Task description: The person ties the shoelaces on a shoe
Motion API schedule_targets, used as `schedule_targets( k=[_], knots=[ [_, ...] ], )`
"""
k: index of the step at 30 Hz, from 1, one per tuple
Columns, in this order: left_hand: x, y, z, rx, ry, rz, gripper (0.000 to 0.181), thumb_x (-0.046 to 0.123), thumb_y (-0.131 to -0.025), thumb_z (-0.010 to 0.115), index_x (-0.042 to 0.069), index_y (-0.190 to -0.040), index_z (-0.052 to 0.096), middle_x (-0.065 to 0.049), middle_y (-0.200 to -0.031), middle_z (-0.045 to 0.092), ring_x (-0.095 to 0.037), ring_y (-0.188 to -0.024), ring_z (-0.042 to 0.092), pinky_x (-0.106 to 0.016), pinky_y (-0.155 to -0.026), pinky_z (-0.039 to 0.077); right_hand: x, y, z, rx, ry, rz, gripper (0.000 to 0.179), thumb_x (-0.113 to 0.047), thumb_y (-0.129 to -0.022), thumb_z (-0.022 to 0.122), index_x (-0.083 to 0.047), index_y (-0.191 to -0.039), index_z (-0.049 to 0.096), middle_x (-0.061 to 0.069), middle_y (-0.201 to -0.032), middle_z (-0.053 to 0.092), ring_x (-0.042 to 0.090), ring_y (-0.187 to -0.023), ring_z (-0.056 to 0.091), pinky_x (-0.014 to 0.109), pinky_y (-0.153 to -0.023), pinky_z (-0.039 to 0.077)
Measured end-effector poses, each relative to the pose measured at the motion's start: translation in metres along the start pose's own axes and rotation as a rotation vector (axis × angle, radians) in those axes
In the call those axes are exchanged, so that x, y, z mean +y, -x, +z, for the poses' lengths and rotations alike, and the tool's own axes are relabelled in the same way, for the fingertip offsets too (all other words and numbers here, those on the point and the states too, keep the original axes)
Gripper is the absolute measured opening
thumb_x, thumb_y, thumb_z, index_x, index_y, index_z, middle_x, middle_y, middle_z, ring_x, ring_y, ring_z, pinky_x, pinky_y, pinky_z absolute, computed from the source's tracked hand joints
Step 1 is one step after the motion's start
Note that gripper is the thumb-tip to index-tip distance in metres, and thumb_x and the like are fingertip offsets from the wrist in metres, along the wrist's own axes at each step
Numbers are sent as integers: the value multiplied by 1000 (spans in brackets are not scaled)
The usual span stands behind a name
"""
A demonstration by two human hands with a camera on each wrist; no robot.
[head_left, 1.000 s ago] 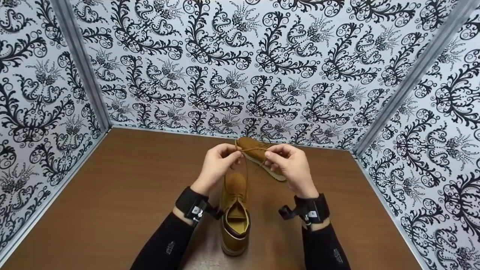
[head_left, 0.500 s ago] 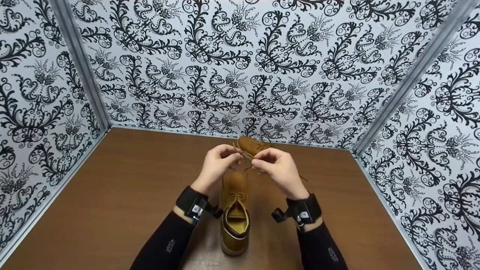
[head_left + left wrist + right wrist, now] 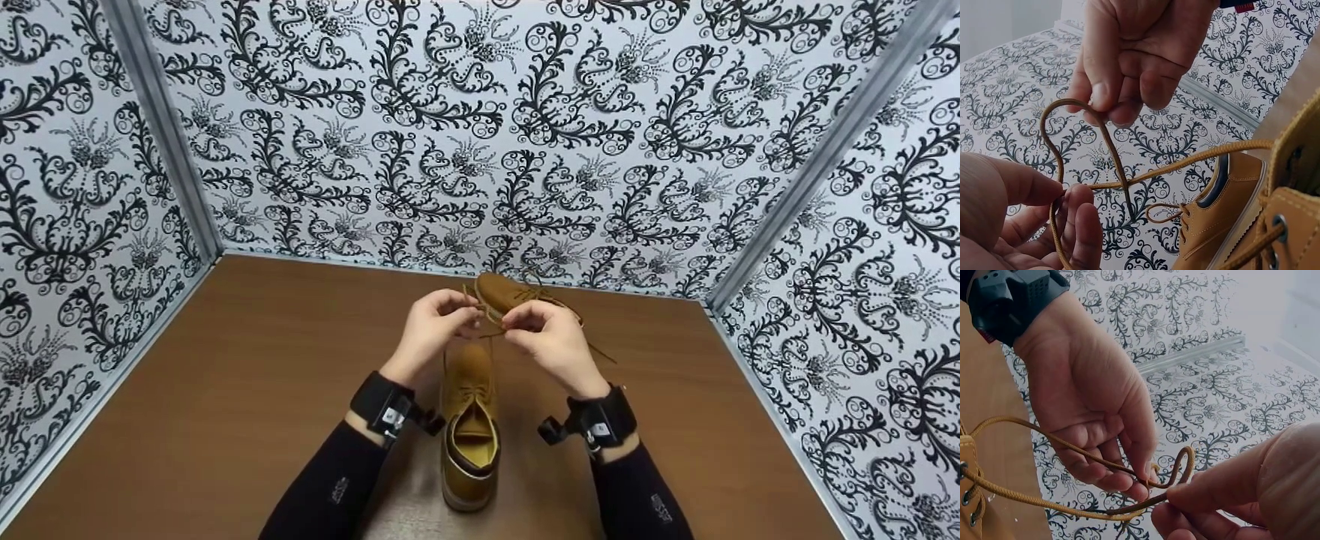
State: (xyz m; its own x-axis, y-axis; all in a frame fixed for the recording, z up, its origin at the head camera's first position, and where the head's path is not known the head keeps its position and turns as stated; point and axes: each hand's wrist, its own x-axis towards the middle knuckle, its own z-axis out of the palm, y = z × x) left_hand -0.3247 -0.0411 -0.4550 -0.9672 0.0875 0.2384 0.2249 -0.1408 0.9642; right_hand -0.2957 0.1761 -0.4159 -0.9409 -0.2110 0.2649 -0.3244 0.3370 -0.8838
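Note:
A tan lace-up shoe (image 3: 471, 480) stands on the table with its toe pointing away from me. Above the toe, my left hand (image 3: 439, 326) pinches its brown shoelace (image 3: 1230, 147) between thumb and fingers. Facing it a short gap away, my right hand (image 3: 553, 341) also pinches the lace between thumb and fingertips. In the left wrist view the lace arches in a loop between both hands, and its two strands cross. The right wrist view shows strands running from the eyelets of the shoe (image 3: 968, 455) to the fingertips. A loose lace end hangs past my right hand.
A matching tan shoe (image 3: 496, 289) lies at the back of the wooden table (image 3: 300, 360), partly hidden by my right hand; its lace shows a bow loop in the left wrist view. Patterned wall panels (image 3: 450, 150) enclose the back and sides.
My right hand has moved left, closer to my left hand, and the taut stretch of lace between them has become a slack loop. A lace end now sticks out to the right. My left hand barely moved.

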Motion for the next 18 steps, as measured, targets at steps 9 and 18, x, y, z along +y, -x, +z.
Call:
schedule_targets(
  k=[9,18],
  knots=[
    [1,0,-1,4,1,-7,16,0,-98,71,-5,-113,75,-16,-107,80,-17,-84,76,-29,-75,68,-1,-1,-1,49,11,1,17,5,-91,80,-6,-105,82,15,-102,83,16,-80,73,26,-68,63],
    [1,-1,0,10,45,-26,16,-1,-98,69,-6,-112,73,-17,-112,79,-20,-88,77,-31,-79,68,0,-1,-5,-13,32,36,19,2,-90,81,-5,-107,80,14,-102,81,24,-82,73,30,-70,64]
  ],
)
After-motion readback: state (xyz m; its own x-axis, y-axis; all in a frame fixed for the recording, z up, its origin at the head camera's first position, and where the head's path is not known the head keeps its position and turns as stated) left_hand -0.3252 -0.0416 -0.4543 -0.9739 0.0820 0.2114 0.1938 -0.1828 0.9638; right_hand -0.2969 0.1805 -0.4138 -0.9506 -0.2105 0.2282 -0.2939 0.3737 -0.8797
